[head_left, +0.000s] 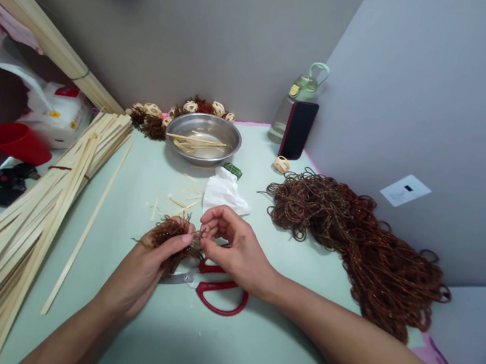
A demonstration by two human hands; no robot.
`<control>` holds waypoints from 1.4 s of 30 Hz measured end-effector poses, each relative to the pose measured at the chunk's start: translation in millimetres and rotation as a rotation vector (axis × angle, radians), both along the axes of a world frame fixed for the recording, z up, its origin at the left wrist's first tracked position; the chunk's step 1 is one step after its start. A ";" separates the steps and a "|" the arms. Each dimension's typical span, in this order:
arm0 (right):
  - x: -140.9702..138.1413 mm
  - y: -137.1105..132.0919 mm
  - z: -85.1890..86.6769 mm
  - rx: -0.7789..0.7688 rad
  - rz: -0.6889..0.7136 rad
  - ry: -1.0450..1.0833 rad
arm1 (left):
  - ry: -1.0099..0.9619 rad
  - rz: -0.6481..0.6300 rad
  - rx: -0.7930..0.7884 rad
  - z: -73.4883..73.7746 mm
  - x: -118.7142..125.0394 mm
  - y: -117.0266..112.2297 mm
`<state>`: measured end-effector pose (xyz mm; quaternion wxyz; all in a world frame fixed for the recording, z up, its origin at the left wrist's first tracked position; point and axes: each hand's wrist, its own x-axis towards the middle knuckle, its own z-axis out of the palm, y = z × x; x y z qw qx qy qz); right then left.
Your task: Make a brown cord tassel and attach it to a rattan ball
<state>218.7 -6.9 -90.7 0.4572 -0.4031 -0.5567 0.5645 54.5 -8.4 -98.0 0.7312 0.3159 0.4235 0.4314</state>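
The person's left hand (134,272) was closed around a tuft of brown yarn (167,229), its thumb pressed across the side facing the right hand (239,249). The tuft was held just above the table (179,350), over the blades of the red-handled scissors (222,312), which lay untouched. The right hand was curled, thumb and fingers drawn near each other beside the yarn's loose ends; whether a strand was pinched there could not be told.

The step in hand looked to be fine fingertip work on the tuft, perhaps sorting or tying strands. The next move seemed to call for a steady left grip and a precise pinch by the right on a single strand, with the ends kept from tangling. If any trimming was needed, the scissors were within easy reach under the hands.

A crumpled tissue (225,193) lay just beyond the right hand, and farther back a metal bowl (200,159) held pale strips in water. A large heap of brown yarn (357,243) lay well to the right, and a stack of wooden strips (28,228) to the left.
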 end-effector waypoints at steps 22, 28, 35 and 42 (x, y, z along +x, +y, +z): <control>1.5 2.6 2.4 -0.018 -0.055 0.058 | 0.130 -0.085 0.199 -10.6 -1.4 -0.9; 4.9 3.8 2.5 0.013 -0.049 0.004 | 0.119 -0.004 0.048 -3.8 0.9 -1.1; 6.2 0.8 1.1 -0.044 0.137 -0.099 | 0.064 0.073 0.101 1.7 2.0 0.6; 4.5 3.8 1.4 0.007 0.049 -0.143 | 0.105 0.058 0.106 -3.1 1.5 1.0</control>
